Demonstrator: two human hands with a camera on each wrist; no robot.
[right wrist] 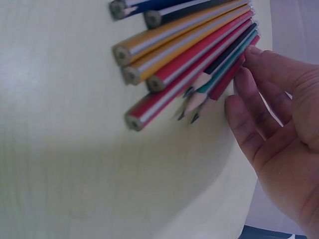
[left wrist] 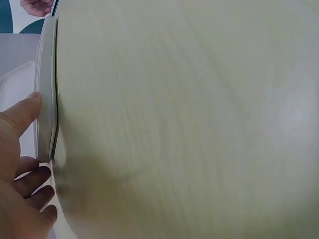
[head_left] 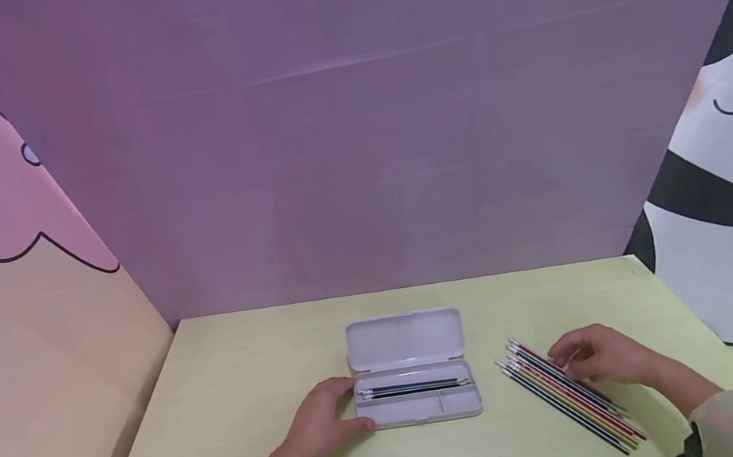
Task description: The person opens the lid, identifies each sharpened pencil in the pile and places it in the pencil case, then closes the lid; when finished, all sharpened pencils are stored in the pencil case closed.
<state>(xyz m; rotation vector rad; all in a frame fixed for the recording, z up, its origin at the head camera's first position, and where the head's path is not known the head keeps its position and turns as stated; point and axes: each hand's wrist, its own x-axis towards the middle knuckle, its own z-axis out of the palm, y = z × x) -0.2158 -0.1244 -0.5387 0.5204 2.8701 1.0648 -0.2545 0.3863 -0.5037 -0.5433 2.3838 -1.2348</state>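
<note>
At three o'clock from the pencil case (head_left: pixel 401 413), loose pencils (head_left: pixel 569 397) lay by the right hand (head_left: pixel 602 355); remotely, I couldn't tell if it pinched one. A dragging lift risked rolling neighbours across the bench (head_left: pixel 265 359). The left hand (head_left: pixel 327 419) gripped the case's nine-o'clock end.

We note soft, even light in the head view; across the tabletop (left wrist: pixel 174 99), pale glare at the left-wrist view's right side and diffuse shadow at lower left; the right-wrist view renders the pencils (right wrist: pixel 199 52) slightly blurred.
</note>
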